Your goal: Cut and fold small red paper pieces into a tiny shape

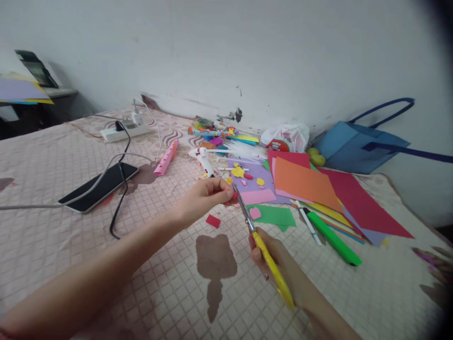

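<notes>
My right hand [272, 257] grips a pair of yellow-handled scissors [266, 257], whose blades point up and away toward my other hand. Between the pinched thumb and fingers of my left hand [208, 196] is a small red paper piece [235, 193], mostly covered by the fingertips. The scissor tips meet this piece; whether the blades are parted is too small to tell. Below my left hand, a red rectangular scrap [213, 220] lies on the patterned cloth. Just beyond the blades rest a green sheet [279, 216] and a pink cutout [255, 213].
At right are stacked coloured sheets [304, 182], a green cutter-like tool [334, 238], a white marker [308, 224] and a blue bag [357, 146]. A white glue gun [203, 160] lies ahead. To the left are a black phone-like device [101, 186], cables and a power strip [123, 133].
</notes>
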Tool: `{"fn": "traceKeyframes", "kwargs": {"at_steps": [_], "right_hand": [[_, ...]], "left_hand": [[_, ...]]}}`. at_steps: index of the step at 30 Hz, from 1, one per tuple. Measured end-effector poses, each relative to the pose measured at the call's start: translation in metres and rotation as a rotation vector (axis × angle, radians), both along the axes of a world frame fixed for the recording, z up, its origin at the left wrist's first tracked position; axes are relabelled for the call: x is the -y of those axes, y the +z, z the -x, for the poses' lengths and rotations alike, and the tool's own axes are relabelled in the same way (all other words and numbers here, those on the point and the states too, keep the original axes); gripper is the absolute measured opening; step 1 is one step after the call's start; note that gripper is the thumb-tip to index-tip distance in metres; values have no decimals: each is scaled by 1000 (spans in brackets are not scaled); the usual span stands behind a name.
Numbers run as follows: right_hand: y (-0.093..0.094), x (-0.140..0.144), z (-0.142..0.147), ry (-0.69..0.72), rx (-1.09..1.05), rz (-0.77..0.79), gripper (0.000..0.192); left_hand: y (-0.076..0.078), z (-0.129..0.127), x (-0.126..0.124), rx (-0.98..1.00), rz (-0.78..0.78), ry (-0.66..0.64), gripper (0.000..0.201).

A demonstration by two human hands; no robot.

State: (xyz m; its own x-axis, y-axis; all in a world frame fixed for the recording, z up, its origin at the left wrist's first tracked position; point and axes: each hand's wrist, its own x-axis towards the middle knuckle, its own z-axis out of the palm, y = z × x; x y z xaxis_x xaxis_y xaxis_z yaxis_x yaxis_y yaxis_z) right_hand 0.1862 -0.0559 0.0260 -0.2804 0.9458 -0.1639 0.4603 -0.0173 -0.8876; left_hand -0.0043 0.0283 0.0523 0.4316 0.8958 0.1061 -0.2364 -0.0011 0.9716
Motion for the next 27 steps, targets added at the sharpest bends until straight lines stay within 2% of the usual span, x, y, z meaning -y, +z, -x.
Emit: {"fn": "traceKeyframes", "kwargs": {"at_steps": [9, 18, 22, 27], "right_hand": [[-3, 2, -3, 28, -10, 0, 35], [9, 1, 3, -27, 13, 92, 36], [5, -1, 1, -5, 18, 58, 40], [-1, -3, -5, 94, 58, -33, 44]], "left_hand": [[2, 8, -6, -75, -15, -56, 13], [5, 13, -10, -102, 8, -126, 16], [3, 14, -11, -104, -1, -132, 16], [2, 13, -12, -99, -4, -129, 15]]}}
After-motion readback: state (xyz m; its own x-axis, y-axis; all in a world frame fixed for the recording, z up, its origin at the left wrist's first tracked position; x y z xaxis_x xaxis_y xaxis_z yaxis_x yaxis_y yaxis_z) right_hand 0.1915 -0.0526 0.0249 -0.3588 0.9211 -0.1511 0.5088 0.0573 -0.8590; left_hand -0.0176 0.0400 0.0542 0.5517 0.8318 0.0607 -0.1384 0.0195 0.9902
